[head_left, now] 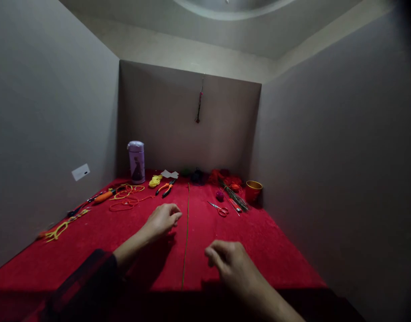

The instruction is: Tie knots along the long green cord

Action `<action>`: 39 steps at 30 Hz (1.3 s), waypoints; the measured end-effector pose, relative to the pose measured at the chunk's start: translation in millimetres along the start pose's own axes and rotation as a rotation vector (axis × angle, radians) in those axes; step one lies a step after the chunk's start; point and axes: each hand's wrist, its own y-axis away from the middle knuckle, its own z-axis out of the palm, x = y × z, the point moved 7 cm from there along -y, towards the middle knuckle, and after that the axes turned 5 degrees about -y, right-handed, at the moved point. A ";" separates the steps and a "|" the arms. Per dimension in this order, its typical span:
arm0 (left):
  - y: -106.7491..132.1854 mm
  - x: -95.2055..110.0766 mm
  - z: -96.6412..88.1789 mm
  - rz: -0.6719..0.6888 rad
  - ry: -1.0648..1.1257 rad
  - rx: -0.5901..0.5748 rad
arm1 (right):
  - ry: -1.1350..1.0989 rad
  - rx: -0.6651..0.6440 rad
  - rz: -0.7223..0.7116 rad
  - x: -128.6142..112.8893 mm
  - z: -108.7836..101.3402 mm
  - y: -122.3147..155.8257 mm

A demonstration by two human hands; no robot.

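A long thin greenish stick or cord (pixel 187 232) lies lengthwise on the red cloth, between my two hands. To its left my left hand (pixel 163 220) is held over the cloth with the fingers curled toward the thumb. Nearer to me, on the right, my right hand (pixel 227 259) has its fingers folded in. Neither hand visibly touches the thin piece. Whether anything small is inside the curled fingers cannot be made out. Red-handled scissors (pixel 221 209) rest beyond my right hand, and orange-handled pliers (pixel 165 188) beyond my left.
A purple bottle (pixel 137 163) stands at the back left, near yellow yarn (pixel 155 180) and loose orange cord (pixel 128 203). On the right are a purple yarn ball (pixel 220 196), a bundle of thin stems (pixel 235 199) and a red cup (pixel 253 192). Grey panels (pixel 188 129) enclose the table.
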 end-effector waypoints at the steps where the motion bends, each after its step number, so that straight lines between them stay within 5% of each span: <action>1: -16.5 -1.3 -1.4 -0.014 -0.023 0.027 | 0.057 0.026 -0.024 -4.2 -7.8 -18.2; 5: -59.8 -6.2 8.6 -0.083 -0.106 0.123 | 0.433 -0.015 -0.047 -6.8 6.0 -90.7; 10: -65.0 -20.1 37.3 -0.091 -0.223 0.128 | 0.523 0.053 -0.049 8.0 43.0 -140.9; 17: -71.9 -32.7 43.1 -0.099 -0.234 0.123 | 0.398 0.133 -0.148 22.8 59.0 -142.7; 29: -213.5 -47.5 34.2 -0.134 -0.149 0.243 | 0.397 0.117 -0.188 33.5 69.3 -148.3; 39: -228.2 -64.1 55.7 -0.155 -0.171 0.161 | 0.433 0.114 -0.212 31.2 73.2 -153.8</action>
